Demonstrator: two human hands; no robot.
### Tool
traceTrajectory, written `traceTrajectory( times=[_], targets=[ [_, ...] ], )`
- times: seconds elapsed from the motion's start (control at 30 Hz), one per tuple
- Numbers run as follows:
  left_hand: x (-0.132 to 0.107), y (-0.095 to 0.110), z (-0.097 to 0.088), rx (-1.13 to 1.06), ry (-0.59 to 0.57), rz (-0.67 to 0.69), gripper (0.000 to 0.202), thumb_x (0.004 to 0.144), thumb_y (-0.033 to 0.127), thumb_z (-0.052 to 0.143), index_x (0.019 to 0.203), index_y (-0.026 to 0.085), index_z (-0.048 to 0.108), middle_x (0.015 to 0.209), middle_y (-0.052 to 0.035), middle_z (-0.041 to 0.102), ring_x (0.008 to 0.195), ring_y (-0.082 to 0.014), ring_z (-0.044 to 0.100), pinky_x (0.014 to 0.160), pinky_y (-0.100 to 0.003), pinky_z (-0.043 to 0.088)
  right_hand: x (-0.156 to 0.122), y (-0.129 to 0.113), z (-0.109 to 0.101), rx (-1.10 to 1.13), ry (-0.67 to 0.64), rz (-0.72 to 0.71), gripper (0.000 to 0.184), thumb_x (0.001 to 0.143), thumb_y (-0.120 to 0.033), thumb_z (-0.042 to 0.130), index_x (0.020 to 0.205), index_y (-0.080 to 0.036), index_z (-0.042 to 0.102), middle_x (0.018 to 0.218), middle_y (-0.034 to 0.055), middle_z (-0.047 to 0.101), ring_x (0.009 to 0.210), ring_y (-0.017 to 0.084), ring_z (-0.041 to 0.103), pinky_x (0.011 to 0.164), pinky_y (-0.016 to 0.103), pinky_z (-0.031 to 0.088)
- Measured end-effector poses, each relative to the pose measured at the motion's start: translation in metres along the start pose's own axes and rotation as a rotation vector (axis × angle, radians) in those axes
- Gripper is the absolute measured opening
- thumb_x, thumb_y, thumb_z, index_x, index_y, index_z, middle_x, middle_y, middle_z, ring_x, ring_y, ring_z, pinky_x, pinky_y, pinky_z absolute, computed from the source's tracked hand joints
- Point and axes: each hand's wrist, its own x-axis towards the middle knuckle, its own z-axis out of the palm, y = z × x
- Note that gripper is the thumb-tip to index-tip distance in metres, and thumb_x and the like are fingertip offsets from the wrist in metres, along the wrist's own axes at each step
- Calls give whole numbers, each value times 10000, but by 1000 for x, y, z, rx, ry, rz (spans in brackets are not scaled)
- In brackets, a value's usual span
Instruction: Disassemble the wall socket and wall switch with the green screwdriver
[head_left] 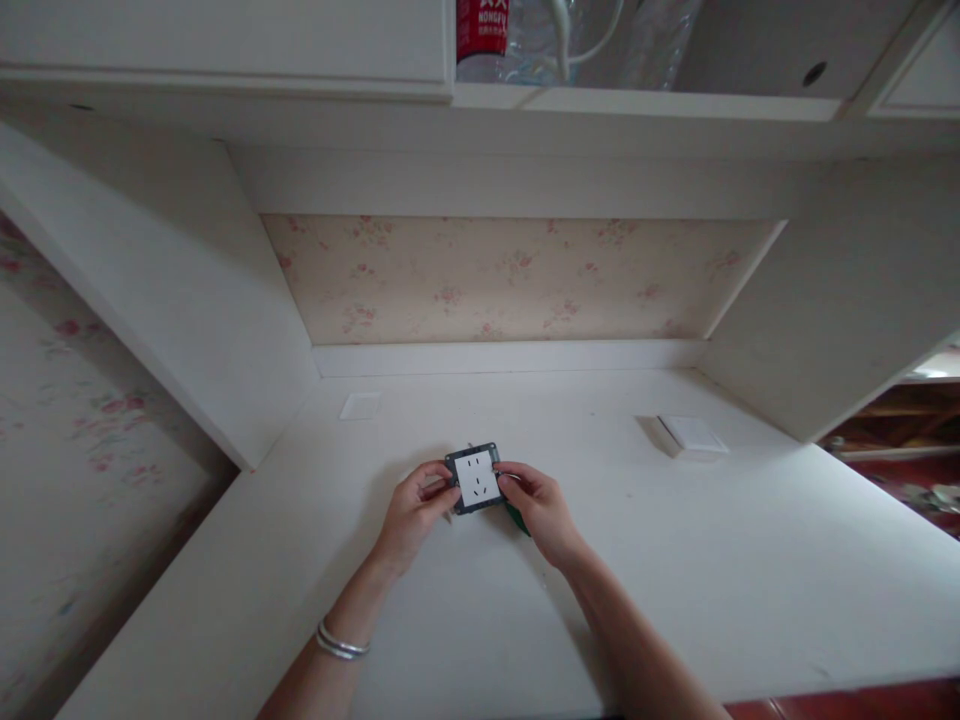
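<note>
A wall socket [477, 480] with a white five-hole face and a dark grey frame is held up over the white desk, its face toward me. My left hand [417, 510] pinches its left edge between thumb and fingers. On the opposite edge, my right hand [541, 508] grips it the same way. Part of a green object [517, 519] shows below the socket beside my right hand; the rest of it is hidden. Some thin pale bits stick out behind the frame, too small to make out.
A white square box [690, 435] sits on the desk [637, 580] at the right. A flat whitish square plate [361, 405] lies at the back left. Side panels [172, 290] flank the desk, and an overhead shelf [645, 103] holds a red-labelled bottle [482, 30] and a white cable [561, 40].
</note>
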Motion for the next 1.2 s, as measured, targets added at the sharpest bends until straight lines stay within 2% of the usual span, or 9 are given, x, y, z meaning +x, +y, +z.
traceTrajectory(
  times=[0.1,0.17,0.33,0.57,0.63,0.83,1.03,1.2],
  targets=[
    [-1,0,-1,26,-29,-32,288,720,275,683,928,167,514,929,-61,683,837,-195,659,682,-280,523,0,-1,0,-4,9,-4,320,751,-416,637,968,-185,680,897,67,674,796,182,578,710,302,447],
    [-1,0,-1,44,-61,-22,296,722,281,685,946,163,532,955,-71,674,852,-200,659,706,-295,533,0,-2,0,-6,15,-5,330,747,-422,638,970,-183,683,892,68,674,791,184,577,702,303,447],
    [0,-3,-1,113,-29,93,254,721,298,683,929,158,643,1158,-85,561,938,-218,638,797,-332,546,0,-2,-1,-7,2,-7,308,761,-402,630,975,-188,684,906,64,675,805,179,575,723,301,443],
    [3,-3,-4,407,2,237,169,780,320,625,852,196,714,1071,-68,563,970,-192,587,820,-295,527,0,1,1,19,24,-1,311,739,-409,652,964,-198,693,920,60,686,832,179,586,758,304,448],
    [3,-3,-5,443,37,244,165,774,327,633,839,202,717,1050,-61,554,938,-179,587,796,-282,525,0,1,1,9,25,-8,321,744,-408,646,975,-189,689,934,68,685,843,188,591,767,315,452],
    [3,-2,-5,558,140,280,184,739,367,662,809,207,721,905,-34,549,693,-116,557,639,-237,498,-1,2,3,-60,31,-33,311,764,-400,623,989,-193,682,946,73,681,852,203,594,771,338,460],
    [3,-1,-5,546,169,298,204,704,399,686,756,203,713,851,-19,559,636,-104,533,593,-224,475,-2,2,4,-74,40,-49,309,768,-399,617,987,-191,683,950,73,678,857,205,591,772,336,461],
    [3,-2,-6,622,163,333,186,754,368,648,792,199,714,863,-28,566,671,-114,555,634,-234,488,-2,1,4,-71,33,-57,283,769,-381,619,974,-195,682,958,68,676,858,197,588,775,325,457]
  ],
)
